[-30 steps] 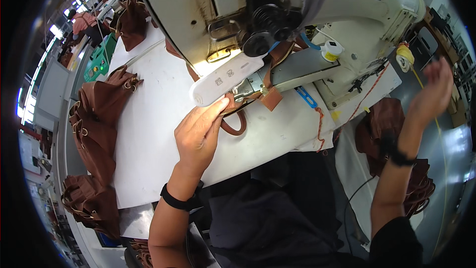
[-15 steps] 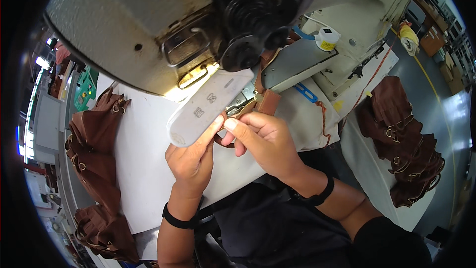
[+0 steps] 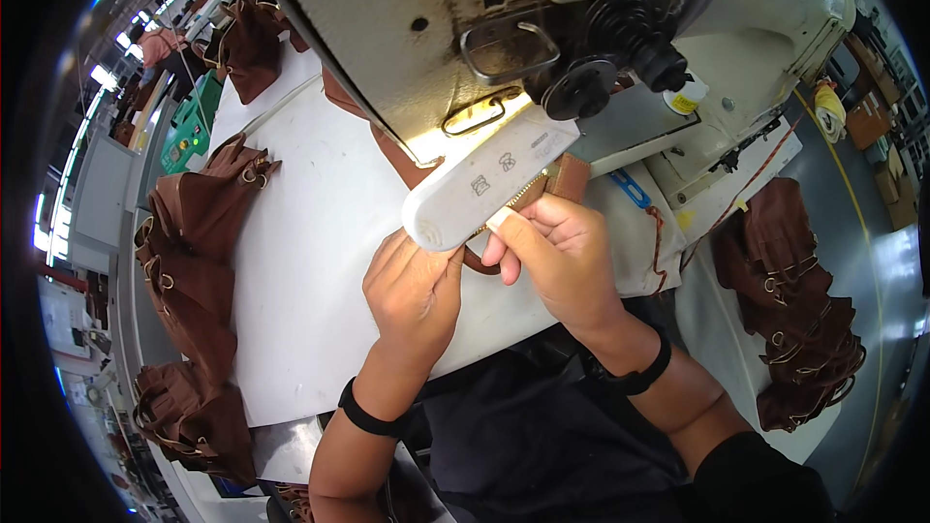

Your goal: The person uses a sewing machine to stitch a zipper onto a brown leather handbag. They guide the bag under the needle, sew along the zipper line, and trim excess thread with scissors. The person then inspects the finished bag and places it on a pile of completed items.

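hands (image 3: pixel 415 292) (image 3: pixel 573 257) curl, right pinching zippered leather (image 3: pixel 532 196), left's hold hidden, like insides of brown bags (image 3: pixel 197 302).

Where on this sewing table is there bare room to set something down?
Widest: the white tabletop between the brown leather bags at left and the left hand. A smaller patch lies between the two wrists. It's crowded under the sewing machine head, where the right hand is at the zippered leather piece.
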The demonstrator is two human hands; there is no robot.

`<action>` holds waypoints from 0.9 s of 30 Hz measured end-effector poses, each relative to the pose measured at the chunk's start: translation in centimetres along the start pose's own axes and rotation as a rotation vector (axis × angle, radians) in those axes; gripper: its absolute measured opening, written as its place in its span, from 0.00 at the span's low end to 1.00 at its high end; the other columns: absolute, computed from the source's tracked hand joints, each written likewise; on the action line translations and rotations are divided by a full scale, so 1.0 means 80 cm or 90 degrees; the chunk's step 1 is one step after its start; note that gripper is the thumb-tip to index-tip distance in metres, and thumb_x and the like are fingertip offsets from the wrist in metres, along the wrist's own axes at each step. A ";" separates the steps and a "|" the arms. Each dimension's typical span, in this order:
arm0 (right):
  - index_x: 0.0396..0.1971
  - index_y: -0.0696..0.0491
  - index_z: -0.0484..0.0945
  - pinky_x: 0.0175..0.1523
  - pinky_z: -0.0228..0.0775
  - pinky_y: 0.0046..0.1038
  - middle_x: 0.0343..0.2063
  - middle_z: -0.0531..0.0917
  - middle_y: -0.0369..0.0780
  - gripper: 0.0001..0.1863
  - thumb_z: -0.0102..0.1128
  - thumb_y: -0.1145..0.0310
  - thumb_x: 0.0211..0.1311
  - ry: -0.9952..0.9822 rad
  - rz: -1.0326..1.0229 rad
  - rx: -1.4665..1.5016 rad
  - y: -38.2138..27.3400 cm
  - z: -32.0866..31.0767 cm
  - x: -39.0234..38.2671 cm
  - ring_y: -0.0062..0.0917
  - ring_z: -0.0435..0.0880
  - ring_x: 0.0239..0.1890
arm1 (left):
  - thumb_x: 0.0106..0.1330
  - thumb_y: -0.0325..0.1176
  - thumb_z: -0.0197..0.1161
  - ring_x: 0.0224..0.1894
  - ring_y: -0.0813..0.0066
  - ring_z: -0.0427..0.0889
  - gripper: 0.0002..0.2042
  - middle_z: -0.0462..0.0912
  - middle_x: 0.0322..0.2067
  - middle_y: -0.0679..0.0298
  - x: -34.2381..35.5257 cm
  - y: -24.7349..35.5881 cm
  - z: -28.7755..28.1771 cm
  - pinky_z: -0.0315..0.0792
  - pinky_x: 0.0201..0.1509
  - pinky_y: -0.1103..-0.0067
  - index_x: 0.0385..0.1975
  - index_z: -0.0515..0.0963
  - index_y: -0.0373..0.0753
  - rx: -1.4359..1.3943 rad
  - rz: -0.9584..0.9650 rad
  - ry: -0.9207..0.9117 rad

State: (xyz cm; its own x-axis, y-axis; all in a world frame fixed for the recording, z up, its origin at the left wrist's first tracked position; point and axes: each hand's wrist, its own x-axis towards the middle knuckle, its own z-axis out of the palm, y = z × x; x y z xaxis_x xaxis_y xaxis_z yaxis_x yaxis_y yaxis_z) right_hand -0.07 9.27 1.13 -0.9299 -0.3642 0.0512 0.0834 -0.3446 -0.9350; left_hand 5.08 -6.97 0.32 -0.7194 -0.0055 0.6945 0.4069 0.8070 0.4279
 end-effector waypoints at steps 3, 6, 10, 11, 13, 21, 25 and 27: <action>0.34 0.62 0.83 0.29 0.71 0.17 0.25 0.87 0.37 0.11 0.62 0.69 0.74 -0.005 0.003 0.006 -0.004 0.000 0.002 0.13 0.80 0.22 | 0.65 0.17 0.69 0.53 0.58 0.89 0.12 0.90 0.48 0.53 -0.001 0.004 0.002 0.81 0.59 0.69 0.47 0.86 0.34 0.019 -0.008 0.014; 0.33 0.62 0.83 0.28 0.71 0.17 0.24 0.86 0.37 0.12 0.62 0.69 0.74 -0.004 0.012 0.007 -0.008 0.000 0.003 0.13 0.80 0.21 | 0.65 0.16 0.68 0.52 0.59 0.89 0.12 0.90 0.48 0.53 0.002 0.008 0.003 0.81 0.59 0.70 0.47 0.86 0.34 0.011 -0.017 0.019; 0.33 0.63 0.83 0.27 0.71 0.18 0.23 0.85 0.39 0.12 0.59 0.71 0.75 -0.007 0.037 -0.003 -0.016 0.000 0.007 0.16 0.79 0.19 | 0.66 0.16 0.68 0.53 0.60 0.89 0.12 0.90 0.48 0.53 0.004 0.010 0.005 0.81 0.59 0.70 0.47 0.86 0.34 0.013 -0.050 0.021; 0.33 0.64 0.82 0.28 0.71 0.18 0.23 0.85 0.40 0.12 0.57 0.73 0.75 -0.009 0.046 -0.005 -0.018 0.002 0.008 0.16 0.78 0.19 | 0.66 0.16 0.67 0.53 0.60 0.89 0.12 0.90 0.49 0.53 0.004 0.010 0.006 0.81 0.59 0.70 0.47 0.86 0.34 0.013 -0.065 0.023; 0.33 0.64 0.83 0.27 0.70 0.18 0.22 0.84 0.40 0.12 0.57 0.72 0.75 -0.001 0.046 -0.001 -0.020 0.003 0.007 0.16 0.78 0.19 | 0.66 0.16 0.67 0.53 0.61 0.89 0.12 0.90 0.49 0.53 0.006 0.011 0.008 0.81 0.59 0.71 0.47 0.86 0.34 0.003 -0.068 0.036; 0.34 0.64 0.83 0.26 0.70 0.18 0.21 0.84 0.39 0.13 0.59 0.69 0.75 0.032 0.057 0.047 -0.015 0.007 0.008 0.16 0.78 0.18 | 0.69 0.17 0.65 0.53 0.63 0.89 0.11 0.89 0.50 0.52 0.007 0.015 0.016 0.82 0.57 0.72 0.48 0.86 0.32 -0.021 -0.106 0.058; 0.34 0.63 0.84 0.25 0.69 0.17 0.21 0.83 0.39 0.14 0.60 0.67 0.76 0.044 0.050 0.056 -0.013 0.013 0.007 0.16 0.78 0.18 | 0.69 0.17 0.64 0.55 0.63 0.88 0.11 0.89 0.51 0.51 0.008 0.020 0.016 0.80 0.61 0.71 0.49 0.86 0.32 -0.052 -0.139 0.063; 0.35 0.63 0.84 0.26 0.71 0.18 0.22 0.84 0.39 0.15 0.59 0.66 0.77 0.036 0.035 0.052 -0.009 0.010 0.007 0.17 0.79 0.19 | 0.70 0.17 0.63 0.57 0.63 0.87 0.12 0.89 0.52 0.51 0.012 0.024 0.015 0.79 0.63 0.71 0.49 0.86 0.32 -0.072 -0.147 0.054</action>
State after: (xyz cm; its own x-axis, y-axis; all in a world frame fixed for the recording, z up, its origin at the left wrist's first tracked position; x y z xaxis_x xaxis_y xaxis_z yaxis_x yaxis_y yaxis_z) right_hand -0.37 8.63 2.11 -0.9416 -0.3362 -0.0207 0.1612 -0.3957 -0.9041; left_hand 4.49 -4.74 1.13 -0.7526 -0.2350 0.6151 0.3013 0.7076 0.6391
